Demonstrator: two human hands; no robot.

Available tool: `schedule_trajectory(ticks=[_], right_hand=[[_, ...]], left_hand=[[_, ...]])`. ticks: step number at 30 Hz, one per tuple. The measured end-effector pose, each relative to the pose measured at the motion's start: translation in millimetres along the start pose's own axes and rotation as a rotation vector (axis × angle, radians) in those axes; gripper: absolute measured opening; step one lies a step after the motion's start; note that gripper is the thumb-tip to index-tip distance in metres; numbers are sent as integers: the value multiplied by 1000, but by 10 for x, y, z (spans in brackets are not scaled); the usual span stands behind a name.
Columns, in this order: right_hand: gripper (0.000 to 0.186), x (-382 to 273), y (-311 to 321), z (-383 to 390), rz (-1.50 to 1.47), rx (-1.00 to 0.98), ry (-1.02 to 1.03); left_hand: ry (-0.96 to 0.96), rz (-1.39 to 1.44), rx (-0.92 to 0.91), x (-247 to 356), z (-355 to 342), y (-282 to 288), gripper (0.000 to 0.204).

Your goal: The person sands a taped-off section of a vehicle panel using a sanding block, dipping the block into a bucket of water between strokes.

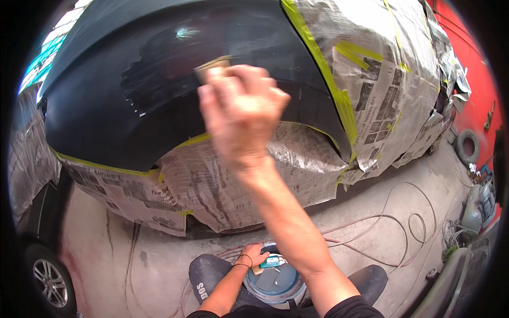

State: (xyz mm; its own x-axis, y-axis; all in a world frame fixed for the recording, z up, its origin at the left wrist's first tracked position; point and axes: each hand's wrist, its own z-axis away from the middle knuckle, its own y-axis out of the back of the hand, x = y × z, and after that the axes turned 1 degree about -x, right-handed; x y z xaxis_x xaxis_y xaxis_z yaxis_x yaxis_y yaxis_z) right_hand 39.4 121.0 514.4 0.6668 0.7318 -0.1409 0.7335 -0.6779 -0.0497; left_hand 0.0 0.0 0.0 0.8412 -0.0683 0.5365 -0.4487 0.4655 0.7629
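Raised in front of me, my right hand (241, 108) grips a tan folded piece of sandpaper (213, 65) against a dark car fender (175, 114). The hand is slightly blurred. Around and left of it the fender has a wet-looking, streaky patch. Low between my knees stands a blue-grey bucket (275, 294) with liquid in it. My left hand (255, 255) is closed over the bucket's left rim. Next to its thumb is a small tan piece (257, 269), and a teal-and-white packet (271, 262) lies beside the fingers.
Newspaper sheets (371, 106) with yellow-green tape (323, 69) cover the body right of the fender and the wheel area. Hoses (395, 218) loop across the concrete floor. A tyre (467, 146) and car parts stand at the right. Another car's wheel (50, 281) is at the left.
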Motion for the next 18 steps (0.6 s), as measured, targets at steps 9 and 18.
schedule_trajectory(ticks=[9,18], right_hand=[[25,1213,721,188,109,208,-401],[29,195,169,167,-10,16,-49]], left_hand=[[-57,20,39,330,-16,15,60],[-56,45,68,104,12,-53,58]])
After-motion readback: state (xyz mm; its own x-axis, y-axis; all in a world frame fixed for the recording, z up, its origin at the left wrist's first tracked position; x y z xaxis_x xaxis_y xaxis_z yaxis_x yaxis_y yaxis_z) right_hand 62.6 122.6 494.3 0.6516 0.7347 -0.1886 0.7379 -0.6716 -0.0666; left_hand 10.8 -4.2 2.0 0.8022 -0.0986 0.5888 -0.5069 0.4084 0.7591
